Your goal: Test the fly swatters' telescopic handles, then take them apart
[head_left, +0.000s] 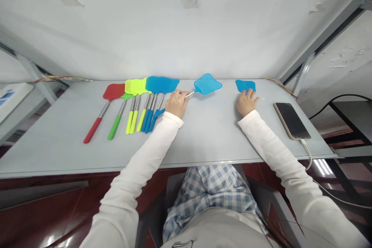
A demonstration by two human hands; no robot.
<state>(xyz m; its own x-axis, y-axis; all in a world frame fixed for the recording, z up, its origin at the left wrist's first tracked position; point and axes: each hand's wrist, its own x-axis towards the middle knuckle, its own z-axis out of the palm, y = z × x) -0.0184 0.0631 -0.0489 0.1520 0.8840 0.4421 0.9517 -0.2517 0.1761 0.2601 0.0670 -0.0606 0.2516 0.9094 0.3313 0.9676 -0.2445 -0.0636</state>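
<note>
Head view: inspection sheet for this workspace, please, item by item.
Surface: grey tabletop.
Job's things: row of red, green, yellow and blue fly swatters; separate blue fly swatter; blue swatter head.
Clutter: smartphone, lying face up.
Grippers: left hand, fingers pinching the blue fly swatter's metal shaft; right hand resting on the blue swatter head.
Cables: white charging cable from the smartphone; coloured wires at the far right edge.
Surroundings: scuffed white wall.

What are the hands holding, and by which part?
The left hand grips a blue fly swatter by its thin metal shaft below the head; the right hand's fingers rest on another blue swatter's head.
</note>
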